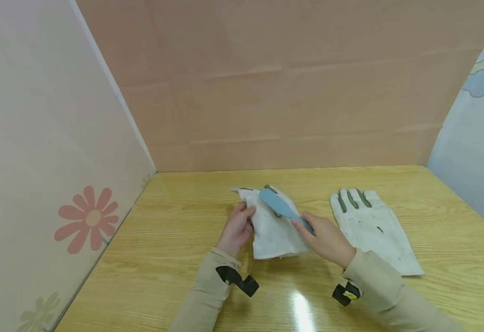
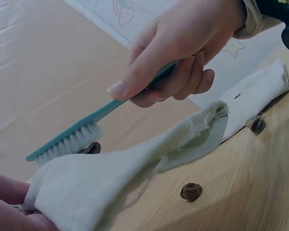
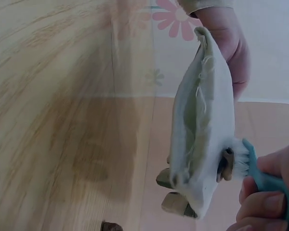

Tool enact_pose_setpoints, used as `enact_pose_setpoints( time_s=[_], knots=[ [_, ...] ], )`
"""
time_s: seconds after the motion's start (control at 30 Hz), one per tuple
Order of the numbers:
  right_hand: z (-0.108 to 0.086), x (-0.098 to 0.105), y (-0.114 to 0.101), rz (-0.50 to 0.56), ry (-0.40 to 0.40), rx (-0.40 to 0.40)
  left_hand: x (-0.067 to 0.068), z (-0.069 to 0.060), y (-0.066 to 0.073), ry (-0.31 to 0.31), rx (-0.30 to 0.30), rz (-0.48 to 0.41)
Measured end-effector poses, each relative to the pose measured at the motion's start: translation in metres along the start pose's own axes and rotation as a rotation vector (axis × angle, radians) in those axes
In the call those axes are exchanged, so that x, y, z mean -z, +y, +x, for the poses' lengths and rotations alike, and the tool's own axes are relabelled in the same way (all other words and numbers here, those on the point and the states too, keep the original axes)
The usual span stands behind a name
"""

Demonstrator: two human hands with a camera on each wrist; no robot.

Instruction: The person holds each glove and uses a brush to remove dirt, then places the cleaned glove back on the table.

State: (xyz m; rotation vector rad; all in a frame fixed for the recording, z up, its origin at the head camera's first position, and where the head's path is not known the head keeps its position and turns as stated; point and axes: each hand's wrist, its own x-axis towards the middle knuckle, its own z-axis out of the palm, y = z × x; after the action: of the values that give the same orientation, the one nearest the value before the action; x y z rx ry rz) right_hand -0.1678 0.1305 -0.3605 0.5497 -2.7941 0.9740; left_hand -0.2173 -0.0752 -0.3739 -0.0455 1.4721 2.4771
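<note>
My left hand (image 1: pixel 238 228) holds a white cloth work glove (image 1: pixel 273 237) by its left edge, lifted above the table. The glove has dark green trim near its fingers, and its cuff with frayed threads faces me. In my right hand (image 1: pixel 327 237) is the handle of a light blue brush (image 1: pixel 281 206) with white bristles (image 2: pixel 74 143). These bristles touch the glove's upper face beside a small brown lump (image 3: pixel 225 165), as the right wrist view shows. Flat on the table to the right lies a second white glove (image 1: pixel 374 230), with green strips and dark specks.
Brown crumpled lumps (image 2: pixel 190 191) lie on the wooden table (image 1: pixel 175 230) below the held glove. One more lump (image 2: pixel 256 123) sits near the flat glove. A tan panel (image 1: pixel 283 92) stands behind the table, and a flower-printed wall (image 1: pixel 38 138) is at the left.
</note>
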Motion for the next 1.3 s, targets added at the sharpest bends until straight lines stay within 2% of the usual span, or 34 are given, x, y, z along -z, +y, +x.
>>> enact_pose_setpoints(
  time_s=[0.17,0.4,0.67,0.83,1.13,1.3],
  knots=[
    [-0.006,0.004,0.005,-0.003,-0.024,-0.048,0.002,0.001,0.001,0.009,-0.005,0.003],
    [-0.011,0.009,0.006,0.018,0.013,-0.014,0.003,0.001,0.003,0.041,0.018,0.009],
    [-0.001,0.003,0.000,0.041,0.035,0.029,0.002,-0.001,0.001,-0.008,0.022,0.018],
    [0.001,-0.002,0.002,0.015,0.024,0.018,0.000,0.000,-0.004,-0.037,0.022,0.015],
    [-0.009,0.003,0.011,-0.004,-0.035,-0.020,0.001,0.004,-0.004,0.013,0.021,0.011],
    [-0.011,0.009,0.009,-0.002,-0.016,-0.003,0.001,0.003,-0.003,0.010,0.033,0.006]
  ],
)
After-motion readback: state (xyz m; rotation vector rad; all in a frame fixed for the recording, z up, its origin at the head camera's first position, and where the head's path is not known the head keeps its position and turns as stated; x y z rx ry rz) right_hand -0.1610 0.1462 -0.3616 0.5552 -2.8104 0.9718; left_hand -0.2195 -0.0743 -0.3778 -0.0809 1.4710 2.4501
